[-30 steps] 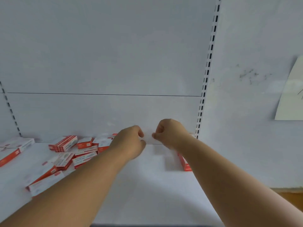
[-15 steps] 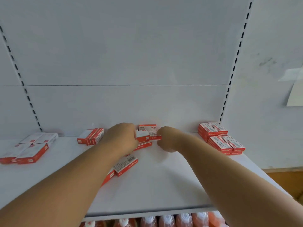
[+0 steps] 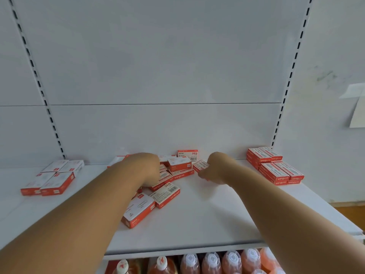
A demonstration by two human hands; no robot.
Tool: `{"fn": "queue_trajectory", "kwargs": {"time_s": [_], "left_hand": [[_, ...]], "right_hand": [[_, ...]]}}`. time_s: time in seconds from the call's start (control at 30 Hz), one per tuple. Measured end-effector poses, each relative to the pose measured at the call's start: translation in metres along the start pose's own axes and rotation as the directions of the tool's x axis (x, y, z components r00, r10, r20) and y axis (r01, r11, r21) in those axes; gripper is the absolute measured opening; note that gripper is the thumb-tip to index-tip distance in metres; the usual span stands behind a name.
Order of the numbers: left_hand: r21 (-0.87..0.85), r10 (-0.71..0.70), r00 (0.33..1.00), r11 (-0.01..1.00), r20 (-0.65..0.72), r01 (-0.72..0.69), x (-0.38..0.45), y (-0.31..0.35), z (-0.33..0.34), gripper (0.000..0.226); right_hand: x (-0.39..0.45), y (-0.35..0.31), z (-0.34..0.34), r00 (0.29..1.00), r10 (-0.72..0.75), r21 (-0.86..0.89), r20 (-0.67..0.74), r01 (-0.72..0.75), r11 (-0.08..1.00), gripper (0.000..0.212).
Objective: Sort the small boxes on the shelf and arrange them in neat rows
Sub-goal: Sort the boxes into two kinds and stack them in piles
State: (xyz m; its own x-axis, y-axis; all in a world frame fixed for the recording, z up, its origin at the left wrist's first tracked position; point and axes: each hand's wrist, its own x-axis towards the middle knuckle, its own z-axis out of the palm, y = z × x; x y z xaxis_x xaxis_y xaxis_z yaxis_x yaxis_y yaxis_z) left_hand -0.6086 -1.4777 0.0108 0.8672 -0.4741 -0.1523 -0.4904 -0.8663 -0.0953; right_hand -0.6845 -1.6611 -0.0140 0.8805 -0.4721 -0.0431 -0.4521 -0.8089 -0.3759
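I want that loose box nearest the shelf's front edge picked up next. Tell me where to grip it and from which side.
Pinch the white-and-red box across its two long red sides, coming from above. It lies flat on the shelf, angled, with open shelf along its right side; the left forearm partly covers its left edge, and a barcoded box sits close at its far end.

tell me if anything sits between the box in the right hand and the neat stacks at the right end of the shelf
Nothing visible does. The right hand grips a small box, and the shelf surface between it and the stacked boxes is bare. The loose pile lies on the other side.
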Motion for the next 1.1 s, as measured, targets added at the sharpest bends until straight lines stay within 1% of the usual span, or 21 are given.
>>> {"fn": "queue_trajectory", "kwargs": {"time_s": [0.07, 0.13, 0.17, 0.23, 0.3, 0.37, 0.4, 0.47, 0.5, 0.53, 0.57, 0.6, 0.63, 0.67, 0.7, 0.73, 0.83, 0.9, 0.93, 1.03, 1.1], "left_hand": [[0.012, 0.042, 0.999, 0.999, -0.009, -0.042, -0.005, 0.003, 0.0, 0.019], [0.007, 0.092, 0.996, 0.996, 0.011, -0.092, -0.014, 0.01, 0.001, 0.031], [0.012, 0.108, 0.994, 0.994, 0.028, -0.109, -0.018, 0.015, 0.001, 0.038], [0.036, 0.135, 0.99, 0.99, 0.035, -0.137, -0.025, 0.021, 0.003, 0.038], [0.052, 0.148, 0.989, 0.987, 0.012, -0.149, -0.029, 0.024, 0.005, 0.033], [0.008, 0.158, 0.986, 0.987, -0.056, -0.158, -0.032, 0.024, 0.006, 0.028], [-0.066, 0.153, 0.982, 0.985, -0.11, -0.161, -0.032, 0.023, 0.006, 0.026], [-0.306, 0.105, 0.967, 0.936, -0.233, -0.175, -0.034, 0.025, 0.004, 0.023], [-0.438, 0.063, 0.956, 0.879, -0.286, -0.189, -0.035, 0.027, 0.002, 0.021], [-0.591, 0.003, 0.949, 0.782, -0.316, -0.199, -0.035, 0.031, 0.002, 0.021], [-0.767, -0.075, 0.95, 0.611, -0.302, -0.196, -0.035, 0.037, 0.003, 0.023], [-0.911, -0.13, 0.962, 0.373, -0.239, -0.176, -0.037, 0.046, 0.004, 0.026], [-0.98, -0.145, 0.976, 0.137, -0.164, -0.145, -0.039, 0.056, 0.006, 0.027], [-0.992, -0.137, 0.984, -0.024, -0.116, -0.12, -0.041, 0.066, 0.008, 0.027], [-0.988, -0.123, 0.988, -0.103, -0.098, -0.111, -0.043, 0.076, 0.01, 0.026], [-0.983, -0.103, 0.99, -0.143, -0.098, -0.112, -0.044, 0.087, 0.012, 0.025], [-0.965, -0.089, 0.984, -0.203, -0.153, -0.168, -0.049, 0.121, 0.012, 0.025], [-0.961, -0.136, 0.975, -0.191, -0.176, -0.2, -0.049, 0.142, 0.009, 0.025], [-0.962, -0.163, 0.97, -0.173, -0.182, -0.21, -0.048, 0.153, 0.008, 0.025], [-0.967, -0.175, 0.963, -0.12, -0.204, -0.226, -0.044, 0.187, 0.006, 0.022], [-0.972, -0.181, 0.956, 0.013, -0.232, -0.234, -0.041, 0.209, 0.004, 0.021]], "right_hand": [[-0.005, 0.002, -0.002, 1.0, 0.016, 0.133, -0.013, -0.014, 0.991, 0.024], [-0.011, 0.003, -0.003, 1.0, 0.007, 0.229, -0.024, -0.001, 0.973, 0.019], [-0.014, 0.003, -0.002, 1.0, 0.003, 0.274, -0.031, 0.005, 0.962, 0.02], [-0.018, 0.001, 0.001, 1.0, -0.003, 0.412, -0.022, 0.011, 0.911, 0.023], [-0.021, 0.001, 0.004, 0.999, -0.026, 0.607, 0.018, 0.01, 0.795, 0.024], [-0.024, 0.002, 0.006, 1.0, -0.028, 0.753, 0.012, 0.009, 0.658, 0.022], [-0.026, 0.003, 0.005, 1.0, -0.02, 0.806, -0.003, 0.014, 0.592, 0.022], [-0.031, 0.006, 0.002, 0.999, -0.01, 0.893, -0.038, 0.038, 0.449, 0.021], [-0.034, 0.008, -0.001, 0.998, -0.007, 0.918, -0.058, 0.056, 0.392, 0.02], [-0.038, 0.011, -0.005, 0.997, -0.007, 0.933, -0.076, 0.073, 0.353, 0.019], [-0.042, 0.015, -0.009, 0.996, -0.01, 0.942, -0.086, 0.085, 0.325, 0.019], [-0.046, 0.02, -0.012, 0.996, -0.013, 0.947, -0.091, 0.091, 0.308, 0.019], [-0.051, 0.025, -0.016, 0.995, -0.014, 0.947, -0.098, 0.097, 0.307, 0.019], [-0.055, 0.031, -0.019, 0.993, -0.007, 0.937, -0.115, 0.11, 0.332, 0.018], [-0.059, 0.038, -0.023, 0.989, 0.006, 0.913, -0.148, 0.134, 0.384, 0.017], [-0.062, 0.047, -0.026, 0.981, 0.018, 0.882, -0.193, 0.165, 0.442, 0.016], [-0.071, 0.075, -0.037, 0.953, 0.056, 0.825, -0.299, 0.228, 0.517, 0.015], [-0.073, 0.098, -0.046, 0.944, 0.072, 0.812, -0.323, 0.238, 0.533, 0.013], [-0.073, 0.11, -0.053, 0.942, 0.076, 0.809, -0.327, 0.237, 0.537, 0.016], [-0.069, 0.149, -0.075, 0.955, 0.077, 0.823, -0.285, 0.203, 0.531, 0.039], [-0.064, 0.173, -0.086, 0.964, 0.086, 0.803, -0.251, 0.158, 0.575, 0.039]]}}
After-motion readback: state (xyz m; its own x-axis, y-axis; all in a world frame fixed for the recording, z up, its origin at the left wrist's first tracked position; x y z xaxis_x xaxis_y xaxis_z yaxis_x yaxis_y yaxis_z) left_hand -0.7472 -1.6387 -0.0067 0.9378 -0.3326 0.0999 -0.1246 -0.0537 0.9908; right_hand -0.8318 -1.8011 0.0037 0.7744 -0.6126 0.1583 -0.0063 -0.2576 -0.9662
